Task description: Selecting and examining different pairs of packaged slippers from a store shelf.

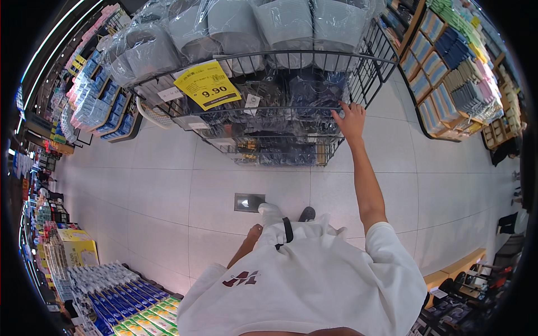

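Observation:
My right hand reaches out to a black wire display rack, its spread fingers at the right end of a middle tier, on or close to the wire and plastic wrapping. Behind the wire there lie dark blue plastic-wrapped goods. Grey slippers in clear bags fill the top tier. A yellow price sign hangs at the rack's upper left front. Low beside my body is my left hand, partly hidden by my white shirt; its fingers look curled, and what it may hold is not visible.
Shelves of folded towels stand at the right, and packed goods at the left. Tissue packs lie on a display at the lower left. A wooden-edged display is at the lower right. A person is at the far right.

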Demonstrator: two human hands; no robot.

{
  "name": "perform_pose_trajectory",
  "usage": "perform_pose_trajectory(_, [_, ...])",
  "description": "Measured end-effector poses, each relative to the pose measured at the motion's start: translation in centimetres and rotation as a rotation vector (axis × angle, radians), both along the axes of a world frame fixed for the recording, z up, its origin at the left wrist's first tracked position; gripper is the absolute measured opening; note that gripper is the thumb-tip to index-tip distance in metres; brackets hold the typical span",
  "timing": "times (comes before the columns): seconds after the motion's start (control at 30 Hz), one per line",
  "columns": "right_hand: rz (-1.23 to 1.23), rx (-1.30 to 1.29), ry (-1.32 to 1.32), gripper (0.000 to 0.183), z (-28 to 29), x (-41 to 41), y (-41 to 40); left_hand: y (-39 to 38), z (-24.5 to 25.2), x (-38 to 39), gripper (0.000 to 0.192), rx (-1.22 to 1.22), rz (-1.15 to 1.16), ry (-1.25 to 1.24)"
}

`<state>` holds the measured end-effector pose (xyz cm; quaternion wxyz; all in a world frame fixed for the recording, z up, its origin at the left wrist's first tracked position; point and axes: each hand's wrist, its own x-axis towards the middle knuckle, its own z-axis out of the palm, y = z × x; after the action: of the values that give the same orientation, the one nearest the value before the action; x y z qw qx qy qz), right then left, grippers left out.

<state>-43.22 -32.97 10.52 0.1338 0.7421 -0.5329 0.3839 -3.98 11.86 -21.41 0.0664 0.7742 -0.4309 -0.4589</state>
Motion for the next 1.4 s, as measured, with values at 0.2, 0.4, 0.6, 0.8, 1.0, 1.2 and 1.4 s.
perform_pose_trajectory(0.2, [0.005,-0.022,-0.001,0.043,0.1,0.1,0.2,0.1,-1.1,0.2,0.031,-0.058,-0.044,-0.045])
perform_pose_trajectory(0.4, [0.014,-0.043,-0.005,0.040,-0.2,-0.2,0.2,-0.2,0.5,-0.5,0.026,-0.119,-0.086,-0.027])
perform_pose_trajectory(0.6, [0.012,-0.043,-0.024,0.038,0.0,0.4,0.3,0.6,1.2,-0.9,0.029,-0.090,-0.048,-0.085])
perform_pose_trajectory(0.8, [0.022,-0.013,-0.005,0.034,0.1,-0.2,0.6,2.0,1.0,-1.6,0.031,-0.206,-0.081,-0.060])
perform_pose_trajectory(1.0, [0.087,-0.053,-0.081,0.035,-0.3,0.1,0.4,2.9,0.1,-0.6,0.030,-0.123,0.038,-0.112])
perform_pose_trajectory(1.2, [0.086,-0.089,-0.070,0.038,-0.6,-0.3,0.2,-0.7,5.6,-0.2,0.026,-0.178,0.154,-0.208])
perform_pose_trajectory(1.4, [0.083,-0.079,-0.100,0.035,-0.3,0.6,-0.2,-10.6,9.9,1.6,0.016,-0.719,0.433,0.111])
